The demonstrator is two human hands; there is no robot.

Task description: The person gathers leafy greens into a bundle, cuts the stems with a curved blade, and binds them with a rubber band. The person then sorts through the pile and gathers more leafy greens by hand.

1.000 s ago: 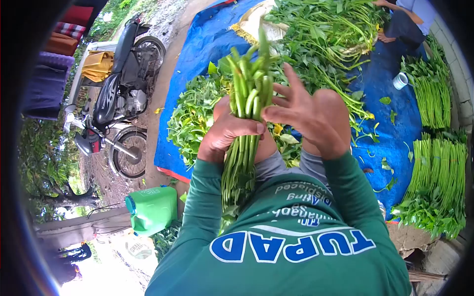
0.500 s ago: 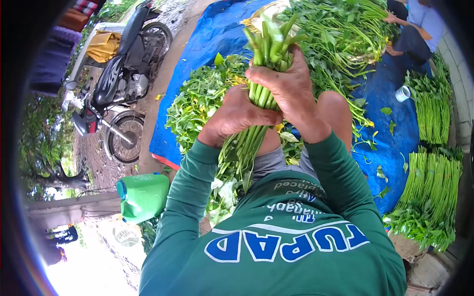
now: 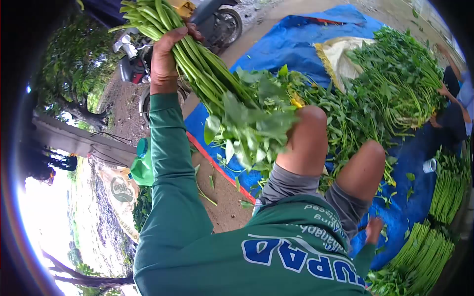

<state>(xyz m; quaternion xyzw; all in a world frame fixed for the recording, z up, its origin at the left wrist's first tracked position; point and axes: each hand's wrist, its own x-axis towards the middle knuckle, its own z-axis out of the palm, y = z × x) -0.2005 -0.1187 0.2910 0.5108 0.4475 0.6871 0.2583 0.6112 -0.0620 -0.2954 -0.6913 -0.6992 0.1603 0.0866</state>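
High at our left, our left hand (image 3: 168, 52) is clenched round the bunch of stems (image 3: 200, 74), leaves (image 3: 254, 123) trailing toward the left knee (image 3: 311, 116), so a firm, even squeeze should serve us best; our low right hand's (image 3: 374, 230) grip we cannot tell.

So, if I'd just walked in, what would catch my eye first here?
Probably the bundle of green stems, gripped in the left hand at the upper left, its leafy ends blurred. Next, perhaps, the bright blue tarp across the middle and right, with a big heap of greens at the upper right.
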